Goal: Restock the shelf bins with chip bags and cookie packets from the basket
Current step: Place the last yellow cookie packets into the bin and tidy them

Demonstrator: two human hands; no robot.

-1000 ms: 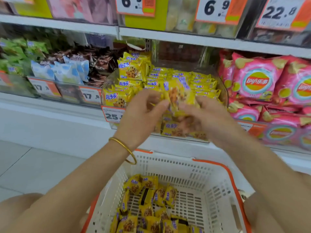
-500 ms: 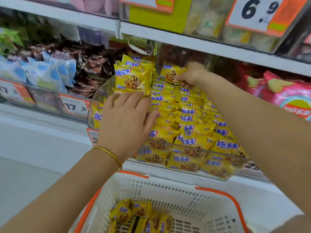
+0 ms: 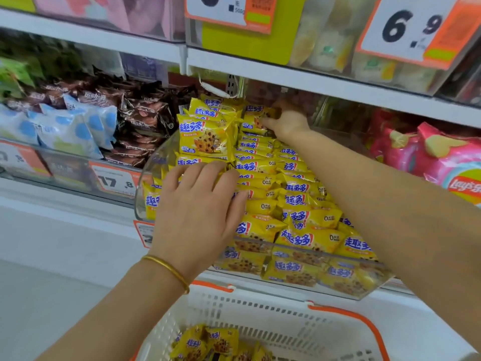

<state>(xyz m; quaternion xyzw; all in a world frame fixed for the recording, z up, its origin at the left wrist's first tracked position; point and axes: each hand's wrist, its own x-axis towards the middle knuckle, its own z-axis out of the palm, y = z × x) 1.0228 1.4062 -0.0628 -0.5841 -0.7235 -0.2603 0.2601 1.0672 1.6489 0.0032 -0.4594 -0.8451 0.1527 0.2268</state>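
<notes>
My left hand (image 3: 197,217) lies flat, fingers spread, on yellow cookie packets (image 3: 299,204) at the clear bin's (image 3: 153,162) front left corner, while my right hand (image 3: 287,121) pinches one packet (image 3: 256,117) at its back edge, above the basket (image 3: 273,313).

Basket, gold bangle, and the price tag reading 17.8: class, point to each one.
basket (image 3: 260,312), head view, on its white back wall.
gold bangle (image 3: 166,269), head view, on the band across the wrist.
price tag (image 3: 114,182), head view, on its printed digits.
</notes>
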